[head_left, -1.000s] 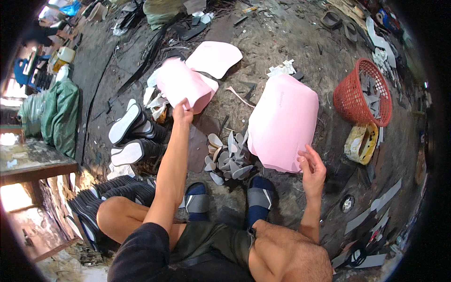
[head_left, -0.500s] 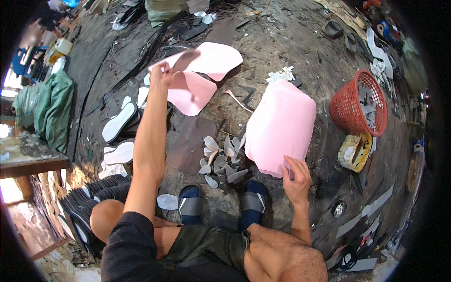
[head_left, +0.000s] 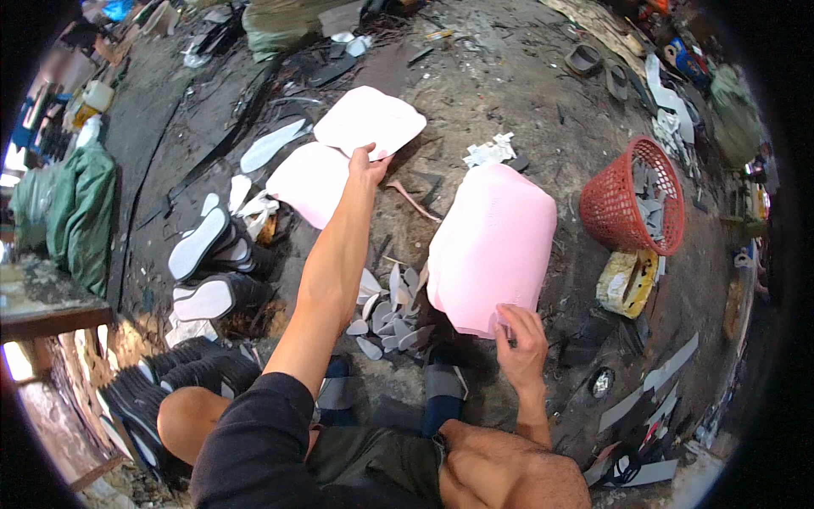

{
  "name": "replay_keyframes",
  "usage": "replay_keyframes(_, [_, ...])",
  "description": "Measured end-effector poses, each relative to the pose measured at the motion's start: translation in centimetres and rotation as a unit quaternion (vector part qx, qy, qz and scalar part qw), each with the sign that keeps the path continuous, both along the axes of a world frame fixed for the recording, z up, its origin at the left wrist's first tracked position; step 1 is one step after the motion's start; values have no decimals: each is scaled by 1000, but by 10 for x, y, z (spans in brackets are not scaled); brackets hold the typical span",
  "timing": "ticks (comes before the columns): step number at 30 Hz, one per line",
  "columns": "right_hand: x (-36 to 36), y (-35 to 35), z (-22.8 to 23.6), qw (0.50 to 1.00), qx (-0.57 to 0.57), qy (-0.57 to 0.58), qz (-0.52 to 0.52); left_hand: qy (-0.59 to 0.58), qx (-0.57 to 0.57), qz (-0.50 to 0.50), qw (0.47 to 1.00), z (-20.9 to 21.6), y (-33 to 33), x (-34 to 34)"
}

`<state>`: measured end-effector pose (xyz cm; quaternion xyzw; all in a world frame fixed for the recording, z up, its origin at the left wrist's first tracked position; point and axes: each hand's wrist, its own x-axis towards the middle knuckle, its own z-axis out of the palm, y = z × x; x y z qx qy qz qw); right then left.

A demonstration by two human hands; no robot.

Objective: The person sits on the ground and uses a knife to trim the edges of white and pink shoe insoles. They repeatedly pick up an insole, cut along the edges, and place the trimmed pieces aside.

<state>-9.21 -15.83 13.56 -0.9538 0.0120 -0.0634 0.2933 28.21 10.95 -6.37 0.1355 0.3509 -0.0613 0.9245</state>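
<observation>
My left hand [head_left: 369,166] reaches forward, thumb and fingers closed on the near edge of a pale pink sheet [head_left: 370,119]. Another pink sheet [head_left: 314,182] lies beside it, to the left and nearer me. A rolled or bowed stack of pink sheets [head_left: 492,246] rests on the ground to the right. At its near edge my right hand [head_left: 521,343] is closed, its curled fingertips pinching the pink material. Small grey and white oval cut pieces [head_left: 394,310] lie heaped between the stack and my left forearm.
A red plastic basket [head_left: 632,199] of grey scraps stands at the right, beside a cut yellow container [head_left: 627,284]. White soles [head_left: 199,246] lie at the left, with rows of dark sandals [head_left: 182,373] nearer me. Behind them are a green sack [head_left: 80,212] and a low table [head_left: 55,310].
My left hand has moved rightward, from the far left of the pink sheets to the upper sheet's near edge. A white sole-shaped piece at their left is now uncovered. My right hand remains by the stack.
</observation>
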Motion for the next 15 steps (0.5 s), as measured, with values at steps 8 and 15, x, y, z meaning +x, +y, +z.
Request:
replay_keyframes(8, [1,-1,8,996,-64,-9,65,199,35,-259,945,78,15,29])
replay_keyframes(15, [6,-16,-8,986,-91,-55,128,-67,394,-185,898,116,9,-113])
